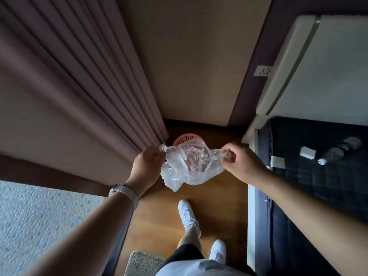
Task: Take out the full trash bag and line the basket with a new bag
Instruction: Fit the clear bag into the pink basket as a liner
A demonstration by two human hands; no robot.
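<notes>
Wood floor, pink basket by curtain. Left hand and right hand each pinch clear bag, stretched above basket.

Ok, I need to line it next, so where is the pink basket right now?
In the head view the pink basket stands on the wooden floor at centre, by the foot of the curtain, partly behind the clear bag.

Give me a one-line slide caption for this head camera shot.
Left hand and right hand pinch a clear plastic bag stretched between them above a pink basket on the wooden floor.
</notes>
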